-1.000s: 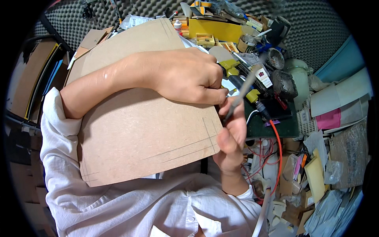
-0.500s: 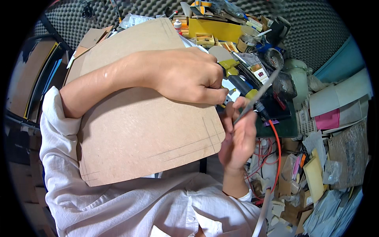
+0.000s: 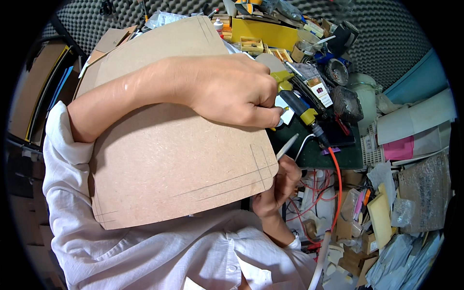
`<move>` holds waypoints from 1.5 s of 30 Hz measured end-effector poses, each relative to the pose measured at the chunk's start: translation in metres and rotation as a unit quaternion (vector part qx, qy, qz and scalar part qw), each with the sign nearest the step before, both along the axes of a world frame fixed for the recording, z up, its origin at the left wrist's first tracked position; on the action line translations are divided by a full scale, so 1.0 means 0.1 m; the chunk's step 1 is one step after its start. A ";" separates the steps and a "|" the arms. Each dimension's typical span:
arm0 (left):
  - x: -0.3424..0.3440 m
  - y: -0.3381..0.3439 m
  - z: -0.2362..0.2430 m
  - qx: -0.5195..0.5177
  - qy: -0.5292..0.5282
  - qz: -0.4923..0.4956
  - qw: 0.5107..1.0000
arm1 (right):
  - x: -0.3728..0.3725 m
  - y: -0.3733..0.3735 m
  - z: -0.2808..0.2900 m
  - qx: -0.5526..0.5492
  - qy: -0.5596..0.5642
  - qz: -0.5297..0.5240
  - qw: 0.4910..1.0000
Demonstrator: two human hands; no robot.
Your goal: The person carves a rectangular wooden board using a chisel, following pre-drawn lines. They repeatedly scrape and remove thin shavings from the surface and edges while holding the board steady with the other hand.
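A large tan fibreboard panel (image 3: 179, 159) with rounded corners and pencil lines near its edges leans in front of my chest. My left forearm lies across it, and my left hand (image 3: 237, 92) is closed over its right edge, fingertips partly hidden. Lower right, my right hand (image 3: 278, 188) is closed on a slim grey flat file (image 3: 288, 146). The file rests at or very near the panel's rounded right corner; whether they touch I cannot tell. Part of the right hand is hidden behind the panel.
Behind the panel, a cluttered bench holds a yellow-and-black power tool (image 3: 299, 107) with an orange cord (image 3: 338, 179), a yellow box (image 3: 263, 33) and small wooden trays (image 3: 251, 45). Scraps and wrapped sheets (image 3: 423, 193) pile up at the right. Grey foam (image 3: 386, 48) lines the wall.
My right hand has moved down and left, bringing the file from above, out to the right, to the panel's corner. My left hand still grips the panel, which has shifted slightly.
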State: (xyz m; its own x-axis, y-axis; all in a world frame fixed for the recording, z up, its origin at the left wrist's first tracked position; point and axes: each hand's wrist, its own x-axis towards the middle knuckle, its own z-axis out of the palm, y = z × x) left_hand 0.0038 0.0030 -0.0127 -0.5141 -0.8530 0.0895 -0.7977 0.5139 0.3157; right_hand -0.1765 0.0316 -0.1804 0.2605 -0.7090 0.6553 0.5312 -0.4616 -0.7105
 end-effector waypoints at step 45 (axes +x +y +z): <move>0.00 0.04 0.00 -0.002 -0.001 0.011 1.000 | -0.04 0.03 -0.21 -0.112 0.057 -0.152 0.980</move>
